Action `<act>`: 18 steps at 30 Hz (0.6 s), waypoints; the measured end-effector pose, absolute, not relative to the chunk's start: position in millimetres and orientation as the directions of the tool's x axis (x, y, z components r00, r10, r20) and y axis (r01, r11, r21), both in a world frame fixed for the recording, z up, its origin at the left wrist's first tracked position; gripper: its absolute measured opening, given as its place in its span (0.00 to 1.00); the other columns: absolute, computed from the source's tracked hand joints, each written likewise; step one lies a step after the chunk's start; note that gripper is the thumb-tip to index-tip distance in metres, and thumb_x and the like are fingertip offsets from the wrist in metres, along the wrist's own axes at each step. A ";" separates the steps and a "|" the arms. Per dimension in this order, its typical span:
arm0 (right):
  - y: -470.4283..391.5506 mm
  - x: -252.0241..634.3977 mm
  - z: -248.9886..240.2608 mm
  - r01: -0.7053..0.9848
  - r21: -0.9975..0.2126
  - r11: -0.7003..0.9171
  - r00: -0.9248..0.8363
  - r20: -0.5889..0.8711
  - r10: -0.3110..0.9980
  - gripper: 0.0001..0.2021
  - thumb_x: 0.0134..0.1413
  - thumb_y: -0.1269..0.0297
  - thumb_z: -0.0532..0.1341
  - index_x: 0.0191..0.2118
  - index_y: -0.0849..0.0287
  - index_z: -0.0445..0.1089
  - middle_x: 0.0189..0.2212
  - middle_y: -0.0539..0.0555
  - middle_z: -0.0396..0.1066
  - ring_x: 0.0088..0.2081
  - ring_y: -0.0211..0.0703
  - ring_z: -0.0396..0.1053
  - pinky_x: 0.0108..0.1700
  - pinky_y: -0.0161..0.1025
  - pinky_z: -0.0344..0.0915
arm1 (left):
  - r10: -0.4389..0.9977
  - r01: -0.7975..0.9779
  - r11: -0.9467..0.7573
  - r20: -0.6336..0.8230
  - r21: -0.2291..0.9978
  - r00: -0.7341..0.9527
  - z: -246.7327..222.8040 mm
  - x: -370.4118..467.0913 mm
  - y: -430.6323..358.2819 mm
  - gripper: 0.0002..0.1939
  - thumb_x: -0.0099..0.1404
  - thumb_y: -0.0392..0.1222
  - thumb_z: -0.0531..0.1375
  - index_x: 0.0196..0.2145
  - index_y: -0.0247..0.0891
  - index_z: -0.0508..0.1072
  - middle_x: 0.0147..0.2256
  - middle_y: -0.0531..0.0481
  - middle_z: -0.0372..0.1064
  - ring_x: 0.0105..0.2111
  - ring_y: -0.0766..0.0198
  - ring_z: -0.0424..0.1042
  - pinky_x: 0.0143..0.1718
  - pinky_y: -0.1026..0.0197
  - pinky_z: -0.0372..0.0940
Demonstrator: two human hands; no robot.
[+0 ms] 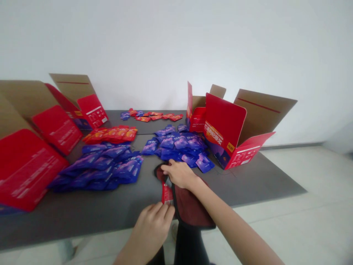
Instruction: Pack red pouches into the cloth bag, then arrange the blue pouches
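Observation:
A dark reddish-brown pouch with black edging [190, 208] lies at the table's front edge, partly overhanging it. My right hand [179, 173] is closed on the pouch's upper end, fingers pinching its edge. A red packet with white print [167, 194] shows at the pouch's left side. My left hand [156, 221] is closed at the packet's lower end, with its fingertips curled over it. Just beyond my right hand is a heap of blue-purple sachets [180, 142].
Another blue-purple sachet pile [102, 167] lies left, with red sachets [111, 134] behind it. Open red cartons stand at left [27, 169] and right [224, 132]. Small scattered sachets [156, 117] lie near the wall. The grey table [264, 184] ends at the right.

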State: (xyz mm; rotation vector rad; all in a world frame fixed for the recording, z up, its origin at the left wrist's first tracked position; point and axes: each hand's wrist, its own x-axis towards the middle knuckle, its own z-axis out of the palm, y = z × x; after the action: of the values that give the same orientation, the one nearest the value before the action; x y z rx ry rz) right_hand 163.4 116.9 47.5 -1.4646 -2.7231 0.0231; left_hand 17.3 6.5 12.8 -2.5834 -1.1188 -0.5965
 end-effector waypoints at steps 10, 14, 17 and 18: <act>67.6 169.2 66.1 0.712 -0.055 0.700 -0.695 0.091 0.713 0.11 0.62 0.60 0.46 0.41 0.52 0.64 0.37 0.52 0.63 0.33 0.39 0.66 0.31 0.33 0.56 | 0.721 0.767 -0.642 0.338 -0.002 0.605 14.8 17.9 6.4 0.15 0.49 0.22 0.52 0.30 0.38 0.70 0.27 0.52 0.70 0.29 0.61 0.70 0.32 0.60 0.66; 77.6 165.5 47.7 0.705 -0.026 0.709 -0.706 0.063 0.705 0.10 0.62 0.61 0.47 0.42 0.51 0.64 0.38 0.53 0.63 0.33 0.40 0.67 0.30 0.34 0.57 | 0.660 0.737 -0.675 0.408 -0.048 0.631 12.7 17.8 7.2 0.16 0.49 0.23 0.51 0.31 0.37 0.70 0.27 0.51 0.71 0.28 0.61 0.70 0.31 0.59 0.67; 98.2 163.4 40.8 0.758 -0.014 0.652 -0.650 0.070 0.757 0.12 0.62 0.61 0.46 0.45 0.50 0.63 0.38 0.54 0.64 0.32 0.40 0.68 0.30 0.34 0.58 | 0.634 0.729 -0.682 0.457 -0.051 0.625 13.8 19.5 8.3 0.16 0.49 0.23 0.51 0.33 0.36 0.71 0.29 0.50 0.72 0.29 0.61 0.70 0.30 0.60 0.66; 104.7 163.0 40.4 0.782 -0.009 0.623 -0.621 0.070 0.781 0.12 0.62 0.61 0.46 0.45 0.50 0.63 0.38 0.54 0.64 0.32 0.41 0.68 0.30 0.34 0.58 | 0.639 0.732 -0.680 0.457 -0.042 0.619 14.5 20.0 8.6 0.16 0.50 0.23 0.51 0.33 0.36 0.71 0.29 0.50 0.72 0.29 0.61 0.71 0.30 0.60 0.66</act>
State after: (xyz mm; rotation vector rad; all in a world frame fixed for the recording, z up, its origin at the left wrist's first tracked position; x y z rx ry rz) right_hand 163.0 104.7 40.4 -1.3355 -2.7686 -0.0340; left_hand 20.0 8.6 14.5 -2.6201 -1.1262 -0.6089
